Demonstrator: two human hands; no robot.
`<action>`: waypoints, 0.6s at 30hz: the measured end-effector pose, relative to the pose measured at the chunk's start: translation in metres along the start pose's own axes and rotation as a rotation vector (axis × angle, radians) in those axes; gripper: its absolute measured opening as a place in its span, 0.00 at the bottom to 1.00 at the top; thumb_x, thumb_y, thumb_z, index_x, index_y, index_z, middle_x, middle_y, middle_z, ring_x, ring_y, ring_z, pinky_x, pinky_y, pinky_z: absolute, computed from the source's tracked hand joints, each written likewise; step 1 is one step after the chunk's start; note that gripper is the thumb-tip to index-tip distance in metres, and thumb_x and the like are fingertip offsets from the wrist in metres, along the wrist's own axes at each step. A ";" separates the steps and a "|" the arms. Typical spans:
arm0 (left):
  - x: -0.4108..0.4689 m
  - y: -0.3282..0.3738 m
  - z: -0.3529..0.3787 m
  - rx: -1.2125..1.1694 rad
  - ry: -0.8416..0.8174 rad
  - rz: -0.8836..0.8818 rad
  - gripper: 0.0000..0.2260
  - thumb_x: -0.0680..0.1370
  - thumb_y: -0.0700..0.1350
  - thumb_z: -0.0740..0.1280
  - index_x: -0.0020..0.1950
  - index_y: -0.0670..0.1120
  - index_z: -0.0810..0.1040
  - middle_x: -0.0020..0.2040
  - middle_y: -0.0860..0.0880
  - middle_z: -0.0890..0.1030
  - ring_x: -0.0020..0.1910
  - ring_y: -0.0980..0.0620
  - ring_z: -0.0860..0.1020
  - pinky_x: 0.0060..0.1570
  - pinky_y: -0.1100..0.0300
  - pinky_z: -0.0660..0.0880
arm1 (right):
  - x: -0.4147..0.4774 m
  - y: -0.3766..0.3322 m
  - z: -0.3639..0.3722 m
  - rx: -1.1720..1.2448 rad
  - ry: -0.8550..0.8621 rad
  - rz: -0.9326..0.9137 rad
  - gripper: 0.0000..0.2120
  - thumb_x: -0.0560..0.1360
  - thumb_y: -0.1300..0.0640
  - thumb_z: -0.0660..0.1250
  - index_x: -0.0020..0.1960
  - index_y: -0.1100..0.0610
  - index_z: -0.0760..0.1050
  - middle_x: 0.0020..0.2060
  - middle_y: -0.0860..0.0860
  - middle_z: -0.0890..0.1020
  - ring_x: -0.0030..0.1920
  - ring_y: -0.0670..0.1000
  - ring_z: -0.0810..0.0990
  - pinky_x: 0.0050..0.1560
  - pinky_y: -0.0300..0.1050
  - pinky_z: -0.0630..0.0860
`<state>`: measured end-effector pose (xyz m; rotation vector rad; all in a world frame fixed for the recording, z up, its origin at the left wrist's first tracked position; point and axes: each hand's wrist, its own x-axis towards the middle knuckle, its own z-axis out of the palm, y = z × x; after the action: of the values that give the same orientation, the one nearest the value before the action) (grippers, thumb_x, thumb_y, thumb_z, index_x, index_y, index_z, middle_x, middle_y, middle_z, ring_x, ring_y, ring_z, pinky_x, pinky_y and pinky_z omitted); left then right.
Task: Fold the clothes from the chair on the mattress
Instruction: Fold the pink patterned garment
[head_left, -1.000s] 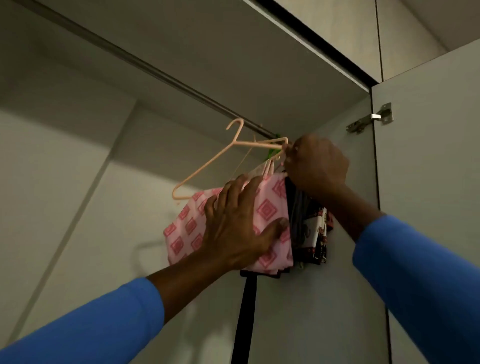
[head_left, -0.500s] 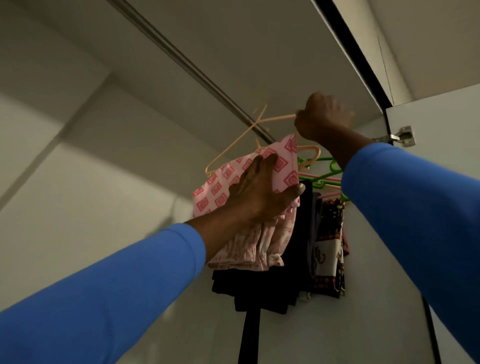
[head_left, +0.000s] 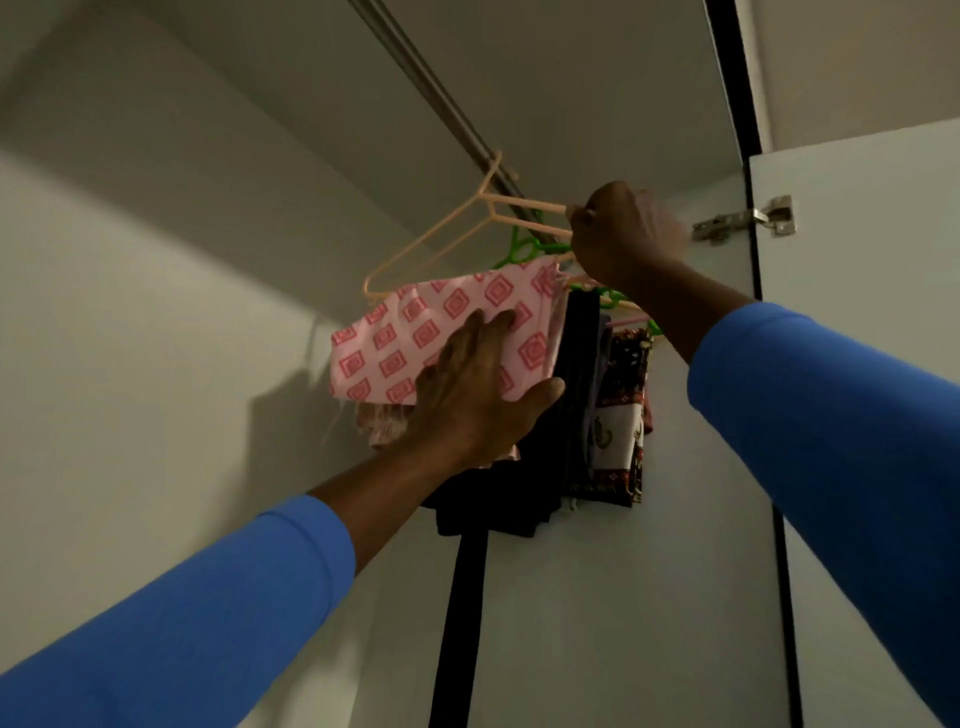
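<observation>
Hangers (head_left: 467, 228) on rail (head_left: 431, 93) under wardrobe top, clothes (head_left: 571, 405) bunched at rail's right end, door hinge (head_left: 743, 221) further right, strap (head_left: 457, 623) hanging below clothes

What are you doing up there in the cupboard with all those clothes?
A person in blue sleeves is reaching up into a wardrobe. The right hand grips the end of a peach hanger whose hook is over the metal rail. The left hand lies flat against the pink patterned cloth that hangs there. Beside it hang a black garment and a dark printed one, on green hangers. No folding is going on at this moment.
</observation>
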<state>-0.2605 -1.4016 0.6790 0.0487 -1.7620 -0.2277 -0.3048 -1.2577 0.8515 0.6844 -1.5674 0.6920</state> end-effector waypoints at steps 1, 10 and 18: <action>-0.003 -0.002 0.004 -0.008 0.021 0.004 0.45 0.71 0.76 0.56 0.83 0.59 0.51 0.84 0.53 0.53 0.82 0.47 0.56 0.75 0.33 0.61 | -0.004 0.001 0.001 0.007 0.032 -0.003 0.23 0.84 0.39 0.55 0.63 0.55 0.77 0.56 0.59 0.81 0.56 0.64 0.81 0.53 0.54 0.75; -0.045 -0.001 0.017 -0.119 0.192 0.111 0.39 0.76 0.71 0.62 0.82 0.52 0.59 0.81 0.49 0.62 0.81 0.46 0.60 0.75 0.38 0.65 | -0.110 0.034 0.004 -0.059 0.164 -0.345 0.36 0.82 0.32 0.53 0.83 0.50 0.54 0.67 0.57 0.70 0.49 0.55 0.77 0.39 0.48 0.71; -0.131 0.033 0.010 0.023 0.163 0.223 0.39 0.78 0.63 0.66 0.83 0.46 0.59 0.84 0.45 0.56 0.83 0.46 0.54 0.77 0.40 0.60 | -0.229 0.081 -0.036 -0.032 -0.082 -0.351 0.33 0.82 0.35 0.55 0.81 0.51 0.59 0.73 0.56 0.68 0.63 0.58 0.76 0.50 0.55 0.78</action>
<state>-0.2406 -1.3474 0.5564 -0.1095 -1.5932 -0.0397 -0.3217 -1.1692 0.6227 0.9455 -1.4786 0.3814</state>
